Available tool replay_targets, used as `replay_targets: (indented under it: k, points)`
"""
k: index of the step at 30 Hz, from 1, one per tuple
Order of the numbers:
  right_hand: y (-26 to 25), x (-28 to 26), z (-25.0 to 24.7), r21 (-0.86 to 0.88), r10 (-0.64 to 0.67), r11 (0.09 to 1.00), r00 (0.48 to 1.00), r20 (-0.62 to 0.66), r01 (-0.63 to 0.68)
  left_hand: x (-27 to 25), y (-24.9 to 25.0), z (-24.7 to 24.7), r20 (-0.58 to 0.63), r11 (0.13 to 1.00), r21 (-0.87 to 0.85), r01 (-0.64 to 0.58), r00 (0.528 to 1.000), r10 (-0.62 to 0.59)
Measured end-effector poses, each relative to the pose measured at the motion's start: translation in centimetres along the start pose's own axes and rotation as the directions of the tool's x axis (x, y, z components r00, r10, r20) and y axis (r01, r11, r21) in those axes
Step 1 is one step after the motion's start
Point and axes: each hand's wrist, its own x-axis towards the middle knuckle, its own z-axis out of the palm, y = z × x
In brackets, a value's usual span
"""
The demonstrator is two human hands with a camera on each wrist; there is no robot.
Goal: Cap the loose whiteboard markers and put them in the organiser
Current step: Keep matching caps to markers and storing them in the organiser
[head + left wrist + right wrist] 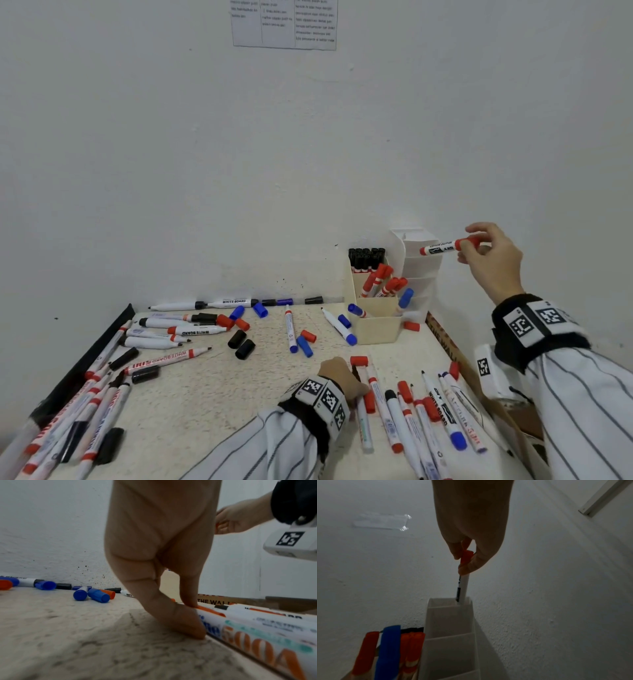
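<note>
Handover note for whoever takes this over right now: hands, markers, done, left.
Right hand: pinches a capped red marker by its cap, tail end at the top slot of the white organiser.
Left hand: fingers down on the table, touching a loose marker in the near pile; grip unclear.
Done: black, red and blue capped markers stand in the beige organiser.
Left: drop the held marker in, then cap and store the many uncapped markers and loose caps on the table.
</note>
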Motion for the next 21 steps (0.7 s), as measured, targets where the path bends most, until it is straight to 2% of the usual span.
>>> replay_targets:
  k: [2, 5, 10, 13, 15, 21]
  points:
    - [0.8, 0.3, 1.0, -0.043, 0.013, 0.999, 1.0, 0.026, -0.012, 0.5, -0.1, -0.2, 0.016, 0.999, -0.036, 0.017, 1.0, -0.017]
    - [1.8, 0.8, 2.5, -0.098, 0.055, 0.994, 0.997, 0.055, -0.049, 0.4, -0.3, -0.6, 0.117, 0.972, -0.222, 0.08, 0.992, -0.055]
    - [2.5, 1.3, 4.4, -0.185, 0.022, 0.983, 1.0, 0.022, -0.017, 0.8, -1.2, -2.1, 0.026, 0.934, -0.351, 0.062, 0.998, -0.056]
    - [2.9, 1.6, 5.3, -0.265, 0.033, 0.964, 0.999, 0.018, -0.028, 0.9, -1.8, -3.3, -0.011, 0.93, -0.364, 0.041, 0.999, -0.048]
    - [2.9, 1.4, 5.7, -0.245, 0.051, 0.968, 0.999, 0.009, -0.047, 1.2, -2.6, -3.9, -0.066, 0.933, -0.359, 0.01, 0.997, -0.035]
    - [2.7, 1.2, 6.3, -0.287, 0.054, 0.957, 0.998, 0.019, -0.046, 1.5, -4.4, -5.0, -0.103, 0.901, -0.431, -0.035, 0.995, -0.011]
